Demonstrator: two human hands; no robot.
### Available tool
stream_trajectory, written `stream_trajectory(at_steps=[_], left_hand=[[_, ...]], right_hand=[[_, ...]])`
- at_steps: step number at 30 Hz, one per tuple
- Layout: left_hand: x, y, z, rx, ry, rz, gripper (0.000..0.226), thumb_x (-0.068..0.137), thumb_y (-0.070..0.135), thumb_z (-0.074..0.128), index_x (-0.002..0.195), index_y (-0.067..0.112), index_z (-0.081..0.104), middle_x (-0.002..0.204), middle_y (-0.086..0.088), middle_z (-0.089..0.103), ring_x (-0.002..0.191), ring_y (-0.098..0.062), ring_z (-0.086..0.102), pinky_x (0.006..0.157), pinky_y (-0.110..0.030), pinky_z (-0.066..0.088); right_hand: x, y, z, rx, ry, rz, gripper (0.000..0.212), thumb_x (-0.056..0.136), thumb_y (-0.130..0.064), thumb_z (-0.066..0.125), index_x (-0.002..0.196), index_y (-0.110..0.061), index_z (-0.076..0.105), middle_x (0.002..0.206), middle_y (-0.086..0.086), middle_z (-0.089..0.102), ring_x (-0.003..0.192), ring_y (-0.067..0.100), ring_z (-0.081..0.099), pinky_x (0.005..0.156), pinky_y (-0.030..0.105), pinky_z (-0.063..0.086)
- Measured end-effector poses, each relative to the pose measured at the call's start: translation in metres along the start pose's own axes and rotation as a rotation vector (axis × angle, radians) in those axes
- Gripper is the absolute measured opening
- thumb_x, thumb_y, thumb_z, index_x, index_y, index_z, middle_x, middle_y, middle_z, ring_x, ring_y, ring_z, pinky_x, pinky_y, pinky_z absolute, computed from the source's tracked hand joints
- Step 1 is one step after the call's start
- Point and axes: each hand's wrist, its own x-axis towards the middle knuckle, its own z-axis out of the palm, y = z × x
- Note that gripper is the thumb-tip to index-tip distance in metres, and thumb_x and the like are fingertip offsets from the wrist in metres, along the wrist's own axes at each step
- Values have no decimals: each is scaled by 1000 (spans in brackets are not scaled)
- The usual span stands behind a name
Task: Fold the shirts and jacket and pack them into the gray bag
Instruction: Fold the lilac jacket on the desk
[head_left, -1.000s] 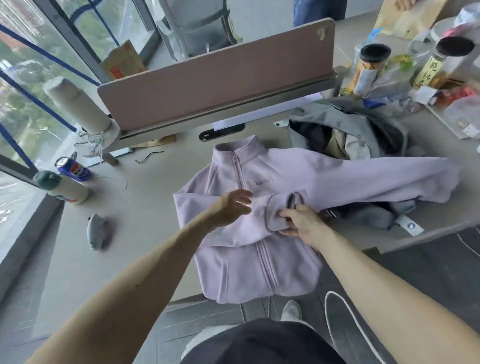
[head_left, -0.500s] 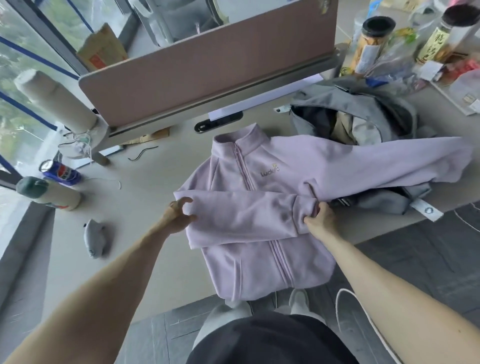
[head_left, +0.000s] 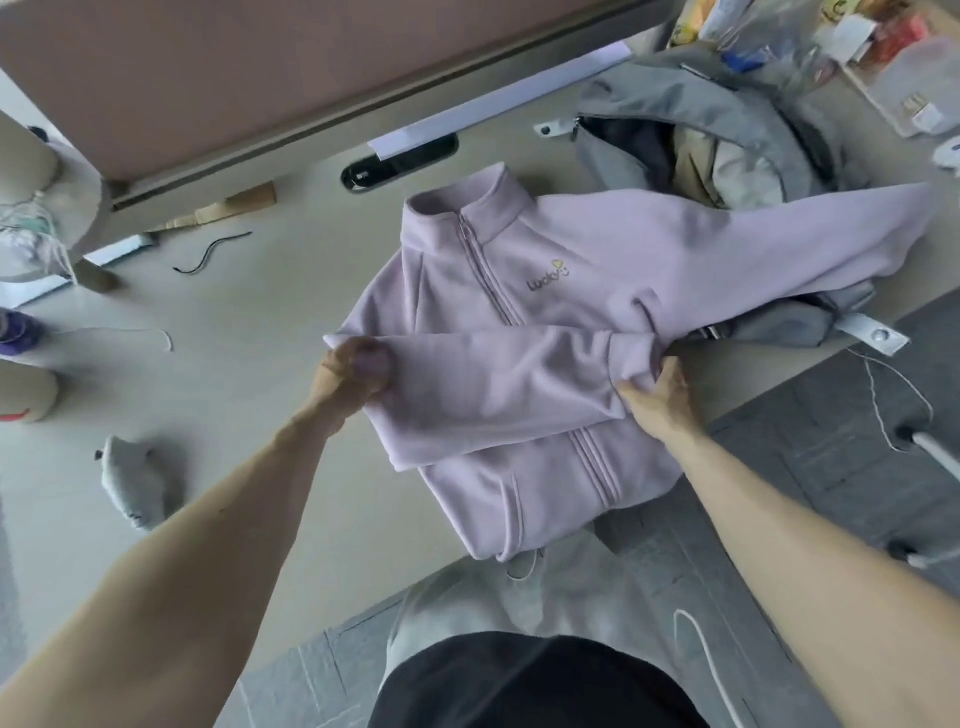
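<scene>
1. Pale lilac fleece zip-up jacket (head_left: 524, 312) lies front up on the flat beige tabletop (head_left: 249, 374), zip closed, stand collar pointing away from me, hem hanging a little over the near edge
2. One lilac sleeve (head_left: 498, 387) is folded across the chest, running side to side just below the small gold chest logo (head_left: 548, 278)
3. My left hand (head_left: 353, 374) grips the jacket at the fold where that sleeve begins, fingers curled round the fleece
4. My right hand (head_left: 660, 395) pinches the cuff end of the same sleeve, thumb and fingers closed on bunched fabric at the jacket's other side
5. The other sleeve (head_left: 779, 234) stretches out to my right and drapes over the soft gray fabric bag (head_left: 737, 114), touching it
6. Gray bag sits far right on the table, just beside the jacket's shoulder, zip mouth open; a beige cloth (head_left: 696, 166) and something dark show inside, cannot tell which garments
7. White strap tab (head_left: 872, 335) sticks out from under the draped sleeve at the table edge
8. Behind the collar stands a dusty pink upright divider panel (head_left: 260, 67), with a black oblong slot (head_left: 400, 163) at its base
9. Left of the jacket, well apart: thin black wire (head_left: 213, 252) and small gray stuffed toy (head_left: 130, 483)
10. Far right corner holds blurred packets, not readable
</scene>
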Motion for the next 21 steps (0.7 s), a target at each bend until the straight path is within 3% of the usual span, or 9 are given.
stream_trajectory(at_steps=[4,10,16,21], left_hand=[[10,1,-10,71,66,109,52,80,2,67,123,31,63,125,-11,55,97,-25,57,55,-16,44],[28,7,-53,173,168,219,70,79,-3,67,143,19,49,138,-19,44,120,-35,50,81,-30,42],[48,2,-93,226,255,226,78,77,-5,65,149,17,44,143,-21,41,126,-40,48,99,-41,46],[51,-3,-102,317,276,214,65,78,-9,59,139,9,51,138,-24,40,120,-42,50,96,-37,44]], right_hand=[[-7,-9,11,-36,10,5,51,91,-29,63,127,-3,37,122,13,47,110,30,52,89,38,41],[-16,-29,36,-60,30,-83,36,93,-16,60,118,4,43,112,21,52,98,32,55,76,35,40],[-18,-56,66,-132,8,-142,35,94,-21,57,118,2,45,122,26,55,111,40,55,87,42,43],[-16,-73,81,-174,-35,-147,31,94,-23,54,113,1,47,118,26,58,110,41,56,85,41,43]])
